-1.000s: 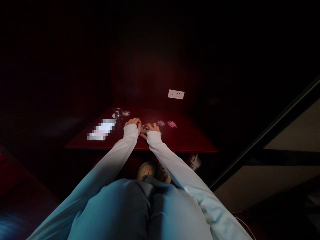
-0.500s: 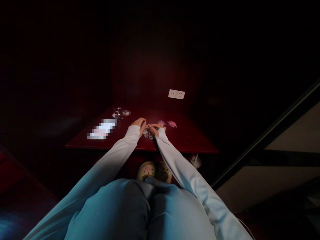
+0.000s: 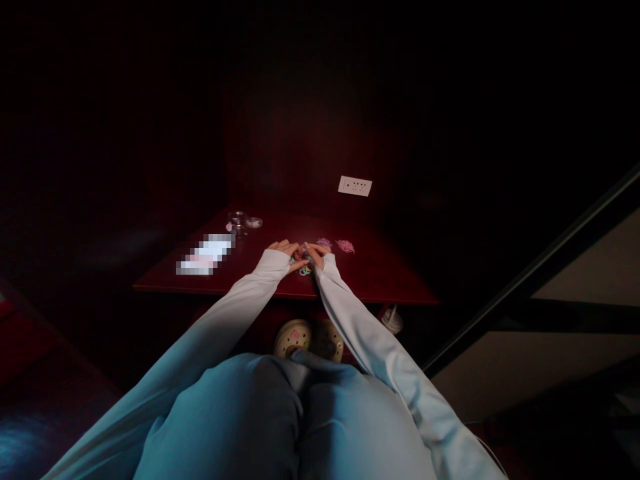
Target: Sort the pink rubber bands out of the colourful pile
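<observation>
On the red table (image 3: 240, 273), my left hand (image 3: 287, 252) lies over a small pile of colourful pieces (image 3: 304, 271), with fingers spread around its left side. My right hand (image 3: 317, 253) bends over the pile's right side, fingertips down among the pieces. The two hands nearly meet. Whether either one grips a piece is too small to tell. Just behind my right hand is a purple heap (image 3: 324, 242), and to the right of it a pink heap (image 3: 345, 247).
A blurred bright rectangle (image 3: 207, 255) lies at the table's left. Behind it stand a clear jar (image 3: 237, 221) and a round lid (image 3: 254, 223). A white socket (image 3: 355, 186) is on the back wall. A white-lidded cup (image 3: 393, 321) shows below the right front edge.
My left hand has moved right and its fingers have spread over the pile. My right fingers have come down around the pieces. The view has shifted slightly.
</observation>
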`<state>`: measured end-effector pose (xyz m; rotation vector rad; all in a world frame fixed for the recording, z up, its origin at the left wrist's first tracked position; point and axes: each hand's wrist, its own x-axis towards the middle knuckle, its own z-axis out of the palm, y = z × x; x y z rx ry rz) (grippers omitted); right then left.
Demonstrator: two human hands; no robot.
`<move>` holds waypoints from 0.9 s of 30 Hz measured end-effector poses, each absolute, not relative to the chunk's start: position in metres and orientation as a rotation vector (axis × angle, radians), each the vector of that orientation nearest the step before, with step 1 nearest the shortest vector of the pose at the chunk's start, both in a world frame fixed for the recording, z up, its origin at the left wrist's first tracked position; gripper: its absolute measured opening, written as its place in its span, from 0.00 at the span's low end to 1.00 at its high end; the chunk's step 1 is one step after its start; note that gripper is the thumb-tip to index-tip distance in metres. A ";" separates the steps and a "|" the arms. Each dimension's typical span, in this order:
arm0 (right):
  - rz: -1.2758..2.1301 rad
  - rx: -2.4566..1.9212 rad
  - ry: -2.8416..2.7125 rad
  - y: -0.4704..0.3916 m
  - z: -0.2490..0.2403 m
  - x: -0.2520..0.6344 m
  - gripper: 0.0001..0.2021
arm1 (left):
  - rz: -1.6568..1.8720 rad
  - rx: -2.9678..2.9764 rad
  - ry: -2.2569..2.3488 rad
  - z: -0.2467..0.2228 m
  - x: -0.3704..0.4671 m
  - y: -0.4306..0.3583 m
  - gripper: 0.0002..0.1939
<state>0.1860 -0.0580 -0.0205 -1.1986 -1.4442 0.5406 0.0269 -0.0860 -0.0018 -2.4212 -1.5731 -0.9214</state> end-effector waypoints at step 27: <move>0.507 -1.202 -1.483 -0.061 -0.020 0.191 0.18 | -0.742 -2.296 -1.527 0.011 0.033 -0.099 0.09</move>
